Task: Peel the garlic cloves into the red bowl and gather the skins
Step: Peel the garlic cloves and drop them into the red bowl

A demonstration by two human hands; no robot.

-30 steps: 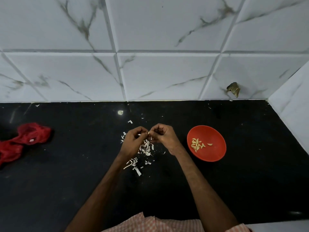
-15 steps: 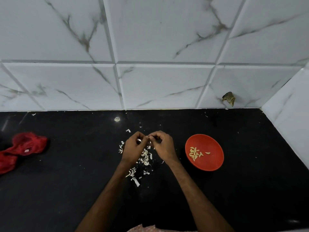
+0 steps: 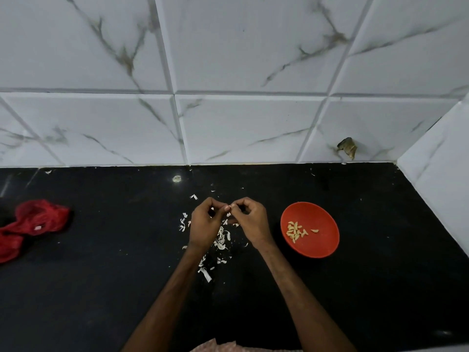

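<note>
Peeling: my left hand point(image 3: 203, 226) and right hand point(image 3: 251, 222) pinch a garlic clove point(image 3: 229, 207); next, once stripped, it likely goes to the red bowl point(image 3: 318, 246).

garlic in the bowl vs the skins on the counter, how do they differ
The garlic is yellowish; the skins are white. The garlic sits mostly clustered inside the red bowl; the skins lie scattered loose on the black counter. Both are small pieces.
</note>
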